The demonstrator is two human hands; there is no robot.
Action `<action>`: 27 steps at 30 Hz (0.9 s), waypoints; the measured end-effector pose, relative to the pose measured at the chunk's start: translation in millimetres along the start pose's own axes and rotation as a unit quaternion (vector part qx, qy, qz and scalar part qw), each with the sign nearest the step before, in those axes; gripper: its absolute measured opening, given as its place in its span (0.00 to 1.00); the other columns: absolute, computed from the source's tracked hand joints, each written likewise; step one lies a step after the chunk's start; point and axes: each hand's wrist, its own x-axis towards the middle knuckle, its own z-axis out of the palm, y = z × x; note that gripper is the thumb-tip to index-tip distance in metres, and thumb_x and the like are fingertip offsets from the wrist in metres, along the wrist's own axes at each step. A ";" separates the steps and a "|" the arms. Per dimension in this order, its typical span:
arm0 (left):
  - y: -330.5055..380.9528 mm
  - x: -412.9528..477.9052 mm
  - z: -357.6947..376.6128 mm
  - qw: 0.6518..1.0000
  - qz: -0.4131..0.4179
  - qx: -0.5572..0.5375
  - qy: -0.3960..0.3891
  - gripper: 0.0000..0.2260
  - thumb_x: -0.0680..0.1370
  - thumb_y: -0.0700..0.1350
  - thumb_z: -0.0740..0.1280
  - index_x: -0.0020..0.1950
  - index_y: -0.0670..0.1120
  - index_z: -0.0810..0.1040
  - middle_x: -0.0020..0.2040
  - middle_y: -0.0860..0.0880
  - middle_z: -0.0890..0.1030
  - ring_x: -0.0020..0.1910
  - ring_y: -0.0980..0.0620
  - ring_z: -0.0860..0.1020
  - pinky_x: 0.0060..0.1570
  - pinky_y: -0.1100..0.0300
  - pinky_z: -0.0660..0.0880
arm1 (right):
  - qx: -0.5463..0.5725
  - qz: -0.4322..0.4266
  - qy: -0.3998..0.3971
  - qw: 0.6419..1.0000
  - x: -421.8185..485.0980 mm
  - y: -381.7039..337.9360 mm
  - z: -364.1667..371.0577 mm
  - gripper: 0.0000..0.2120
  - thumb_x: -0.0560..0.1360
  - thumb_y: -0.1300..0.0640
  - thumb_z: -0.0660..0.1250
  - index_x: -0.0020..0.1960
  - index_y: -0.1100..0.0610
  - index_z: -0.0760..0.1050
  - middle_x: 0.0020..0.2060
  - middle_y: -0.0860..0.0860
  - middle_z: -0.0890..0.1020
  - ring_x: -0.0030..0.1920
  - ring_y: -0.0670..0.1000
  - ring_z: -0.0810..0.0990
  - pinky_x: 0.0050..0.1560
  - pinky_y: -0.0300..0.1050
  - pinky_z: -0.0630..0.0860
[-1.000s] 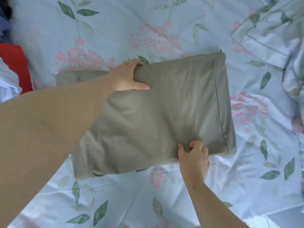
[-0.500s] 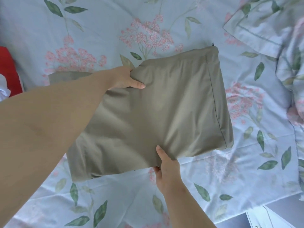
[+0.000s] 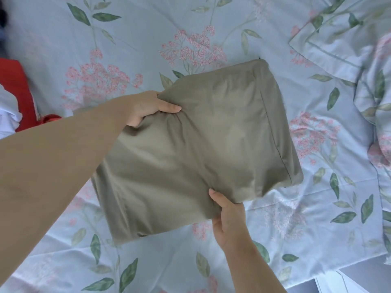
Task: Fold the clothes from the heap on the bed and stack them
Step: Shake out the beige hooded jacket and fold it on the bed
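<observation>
Now, left hand (image 3: 152, 108): thumb on top, fingers tucked out of sight beneath, it pinches the far edge of the folded olive cloth (image 3: 201, 149), bunching the fabric there.
Right hand (image 3: 229, 218): grips the near edge, thumb lying on the upper face, fingers hidden under the fold.
Cloth: a thick folded rectangle held between both hands over the floral bedsheet (image 3: 232, 28), sagging in the middle; whether its near-left corner rests on the bed cannot be told.
Long axis: near-left to far-right, stitched hem at the right end; the hands hold opposite long edges.
Left of it: a red garment (image 3: 14, 85) and white cloth (image 3: 8, 111) at the bed's left edge, well apart from the olive piece.
Likely next: if the stack is that left-hand pile, the bundle must travel leftward, and the left arm is the nearer to it.
</observation>
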 end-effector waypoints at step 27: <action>-167.9 -176.2 26.6 0.972 0.090 -0.174 0.127 0.41 0.46 0.57 0.84 0.56 0.43 0.82 0.51 0.44 0.84 0.51 0.46 0.82 0.52 0.55 0.77 | -0.347 -0.180 -0.114 0.913 -40.9 -83.8 -40.4 0.06 0.69 0.62 0.71 0.46 0.58 0.82 0.40 0.52 0.86 0.44 0.54 0.84 0.40 0.41 0.79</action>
